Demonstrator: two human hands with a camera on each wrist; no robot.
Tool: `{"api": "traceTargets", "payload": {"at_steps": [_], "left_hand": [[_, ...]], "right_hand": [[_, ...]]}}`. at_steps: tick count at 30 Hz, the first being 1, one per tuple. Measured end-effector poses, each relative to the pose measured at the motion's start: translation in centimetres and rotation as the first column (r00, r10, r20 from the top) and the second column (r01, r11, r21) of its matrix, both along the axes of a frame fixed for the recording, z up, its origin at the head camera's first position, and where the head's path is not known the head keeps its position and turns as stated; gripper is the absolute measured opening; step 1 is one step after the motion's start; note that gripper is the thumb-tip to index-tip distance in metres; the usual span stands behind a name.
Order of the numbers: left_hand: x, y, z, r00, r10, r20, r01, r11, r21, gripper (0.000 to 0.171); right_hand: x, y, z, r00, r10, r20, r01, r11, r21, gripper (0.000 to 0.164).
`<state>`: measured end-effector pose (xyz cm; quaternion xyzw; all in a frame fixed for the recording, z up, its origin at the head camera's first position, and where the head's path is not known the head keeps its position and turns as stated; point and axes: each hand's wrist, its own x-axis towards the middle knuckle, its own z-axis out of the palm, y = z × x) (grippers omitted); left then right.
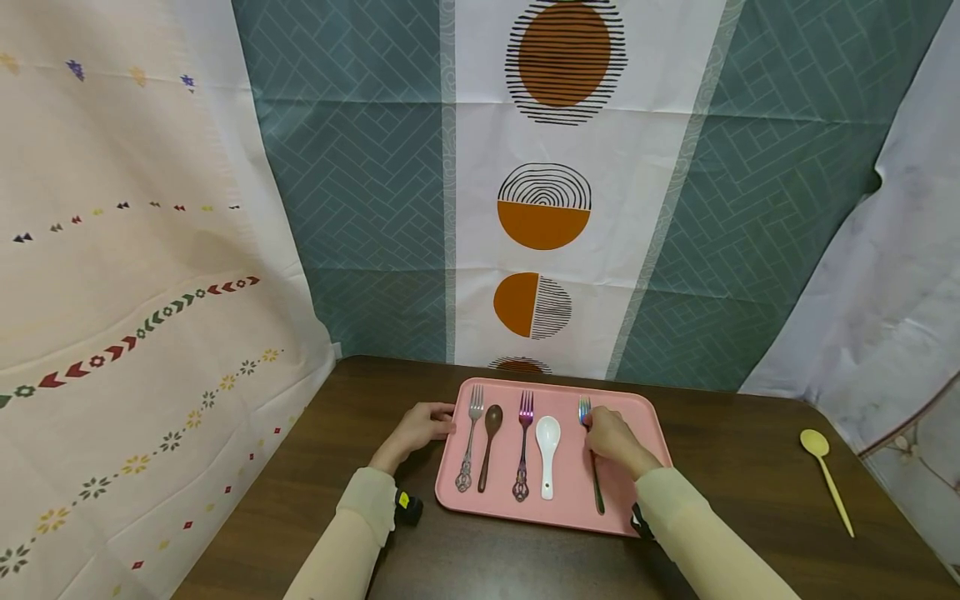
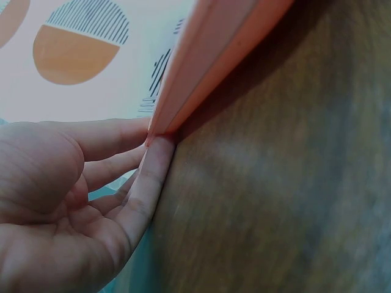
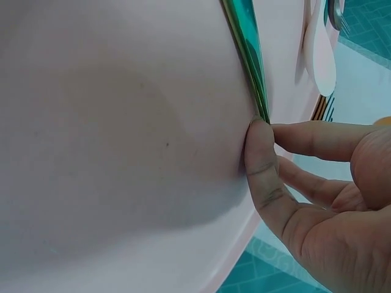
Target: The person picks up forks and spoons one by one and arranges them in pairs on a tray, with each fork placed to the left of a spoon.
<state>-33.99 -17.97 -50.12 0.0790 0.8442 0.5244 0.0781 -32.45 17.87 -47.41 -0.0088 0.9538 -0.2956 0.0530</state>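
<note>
My right hand (image 1: 611, 435) pinches the neck of a shiny green-blue fork (image 1: 597, 487) at the right part of a pink tray (image 1: 502, 510). In the right wrist view, thumb and forefinger meet on the fork's narrow green handle (image 3: 249, 43). My left hand (image 1: 422, 427) holds the tray's left rim, its fingertips pinching the edge (image 2: 201, 55) in the left wrist view. From left to right on the tray lie a silver fork (image 1: 467, 454), a brown wooden spoon (image 1: 492, 421), a purple fork (image 1: 522, 446) and a white spoon (image 1: 548, 435).
A yellow spoon (image 1: 825, 475) lies on the dark wooden table (image 1: 720, 442), right of the tray. Patterned cloth (image 1: 360, 208) hangs behind the table, and a pale embroidered cloth (image 1: 150, 333) hangs at the left.
</note>
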Motion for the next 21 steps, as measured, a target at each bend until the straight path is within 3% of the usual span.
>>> {"api": "traceTargets", "payload": {"at_steps": [15,21], "left_hand": [[0.04,-0.01,0.01,1.000,-0.011,-0.011,0.011,1.000,-0.011,0.043],[-0.09,0.02,-0.03,1.000,0.000,-0.015,0.000,1.000,-0.009,0.043]], "right_hand": [[0.00,0.15,-0.11,1.000,0.010,-0.015,-0.010,1.000,0.004,0.023],[0.02,0.15,-0.01,1.000,0.017,-0.021,-0.017,1.000,-0.002,0.034]]}}
